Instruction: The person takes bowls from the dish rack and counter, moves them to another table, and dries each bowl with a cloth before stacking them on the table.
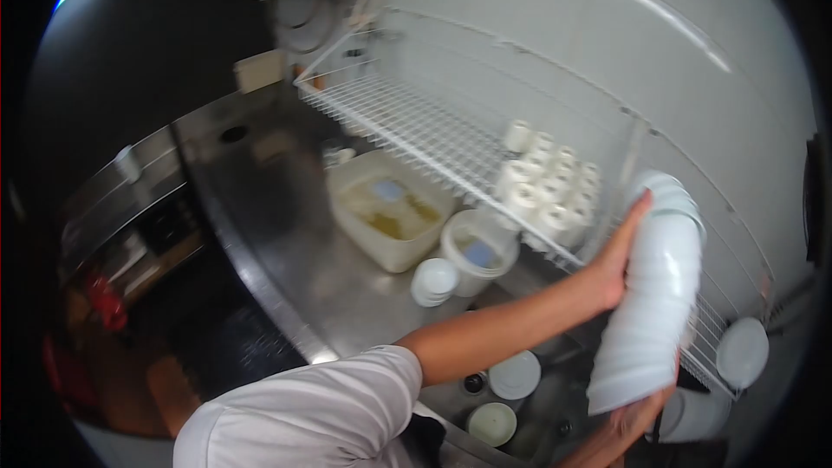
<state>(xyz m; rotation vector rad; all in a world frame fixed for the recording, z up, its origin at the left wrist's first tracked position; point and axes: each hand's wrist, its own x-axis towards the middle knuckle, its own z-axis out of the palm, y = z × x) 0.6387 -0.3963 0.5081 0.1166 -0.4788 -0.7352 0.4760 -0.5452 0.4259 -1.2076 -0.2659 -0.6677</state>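
A tall, tilted stack of white bowls (654,286) fills the right of the view, nested one inside another. My left hand (626,247) is closed against the upper left side of the stack, thumb pointing up along it. Below, my right hand (640,416) supports the lower end, its fingers partly hidden and blurred. The bowls are held in the air, in front of the wire shelf's right part. A short stack of small white bowls (435,281) stands on the steel counter (295,234), left of my forearm.
On the white wire shelf (407,117) stand several white rolls (550,182). Beneath it are a rectangular tub (381,247) of yellowish liquid and a white bucket (475,273). A round white dish (515,375) and a pale bowl (492,424) lie below my arm. Another white plate (743,353) is far right.
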